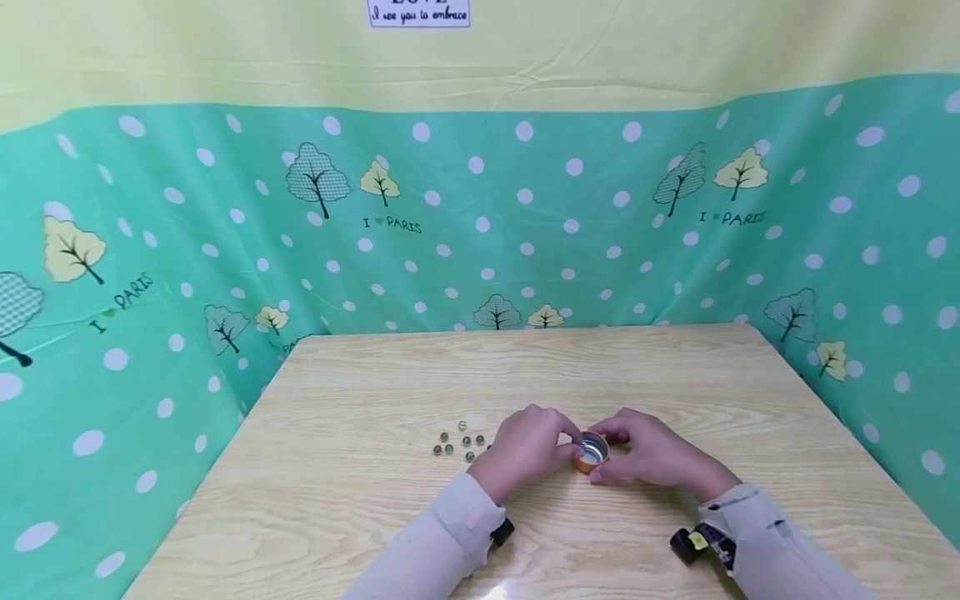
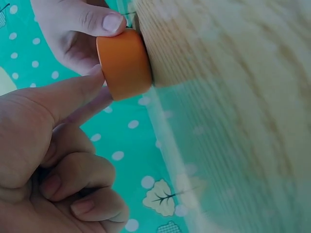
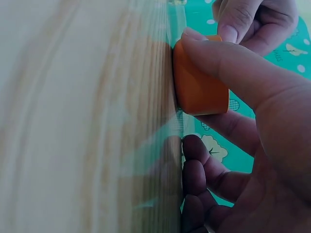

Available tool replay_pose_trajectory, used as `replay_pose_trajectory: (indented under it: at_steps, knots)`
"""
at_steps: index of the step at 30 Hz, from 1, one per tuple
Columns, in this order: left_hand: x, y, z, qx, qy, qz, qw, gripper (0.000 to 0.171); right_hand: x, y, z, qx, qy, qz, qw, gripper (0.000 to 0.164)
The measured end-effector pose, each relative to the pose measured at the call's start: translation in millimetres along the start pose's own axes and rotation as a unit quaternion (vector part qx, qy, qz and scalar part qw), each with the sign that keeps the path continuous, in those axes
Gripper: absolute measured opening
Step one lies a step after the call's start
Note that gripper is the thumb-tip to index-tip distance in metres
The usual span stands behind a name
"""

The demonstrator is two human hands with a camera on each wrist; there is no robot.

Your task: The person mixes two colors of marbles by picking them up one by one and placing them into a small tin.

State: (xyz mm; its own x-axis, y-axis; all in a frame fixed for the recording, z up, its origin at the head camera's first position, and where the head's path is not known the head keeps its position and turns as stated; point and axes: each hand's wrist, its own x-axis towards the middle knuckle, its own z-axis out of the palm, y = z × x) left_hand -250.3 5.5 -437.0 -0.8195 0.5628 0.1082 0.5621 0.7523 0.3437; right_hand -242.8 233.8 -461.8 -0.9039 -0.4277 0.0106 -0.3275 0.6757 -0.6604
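Orange cup stands upright; the right hand pinches it, probably for steadiness; the left hand touches its left rim, pinch unclear.

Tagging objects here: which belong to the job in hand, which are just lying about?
Job in hand:
orange cup, on the table
right hand, gripping its side
left hand, at its rim

Lying about or backdrop:
marbles, grouped left of the hands, untouched; may still belong, can't tell
green dotted cloth, behind the table
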Motion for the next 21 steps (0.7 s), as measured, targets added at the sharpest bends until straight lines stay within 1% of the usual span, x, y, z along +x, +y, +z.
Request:
replay_pose_trajectory:
  at_steps: [6, 9, 18, 21]
  knots:
    - [-0.7, -3.0, -1.2, 0.002, -0.001, 0.008, 1.0000, 0.017, 0.9, 1.8, 0.0, -0.004, -0.001, 0.016, 1.000, 0.052]
    - [-5.1, -6.7, -4.6, 0.001, 0.000, 0.009, 1.0000, 0.017, 1.7, 1.4, 0.7, -0.005, 0.001, 0.015, 1.000, 0.054]
    - [-19.5, -22.6, -12.3, 0.017, -0.005, -0.016, 0.9997, 0.018, 0.3, 1.9, 0.2, -0.018, 0.008, 0.010, 1.000, 0.060]
    - [-22.9, -26.5, -14.7, 0.020, -0.004, -0.019, 0.9996, 0.018, -0.3, 1.8, 1.2, -0.020, 0.009, 0.012, 1.000, 0.060]
